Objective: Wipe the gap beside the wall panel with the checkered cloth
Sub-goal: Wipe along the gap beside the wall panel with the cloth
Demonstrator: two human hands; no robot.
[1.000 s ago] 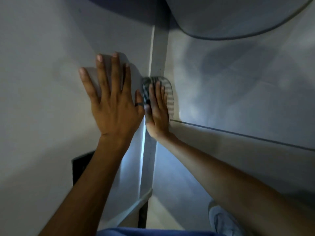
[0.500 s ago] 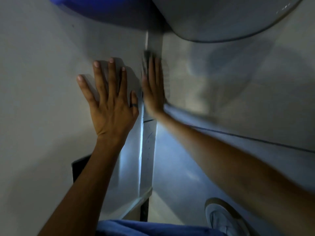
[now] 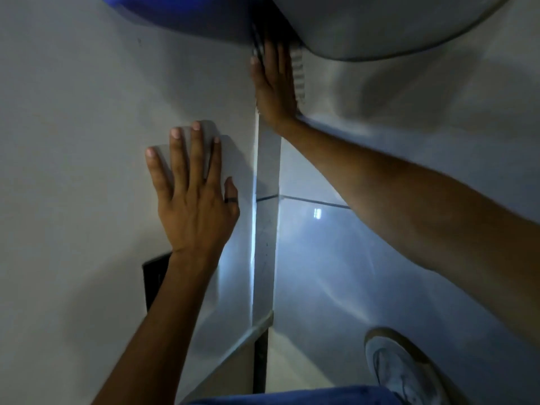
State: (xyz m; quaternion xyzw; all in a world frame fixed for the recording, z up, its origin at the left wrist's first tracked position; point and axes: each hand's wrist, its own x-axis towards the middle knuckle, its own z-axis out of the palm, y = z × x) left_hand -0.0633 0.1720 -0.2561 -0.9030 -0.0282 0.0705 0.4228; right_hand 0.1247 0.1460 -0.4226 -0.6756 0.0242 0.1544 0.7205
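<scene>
Mid-wipe, high in the gap: the right hand sits at twelve o'clock, fingers flat and together, pinning the checkered cloth against the narrow strip, its striped edge peeking out at the hand's three o'clock side. The fingertips vanish into shadow beneath a grey overhang, so how much cloth lies under them is hard to say. The left hand braces the wall panel at nine o'clock, fingers spread, holding nothing. Next likely calls for a firm pull down the strip toward six o'clock, with steady pressure on the cloth.
</scene>
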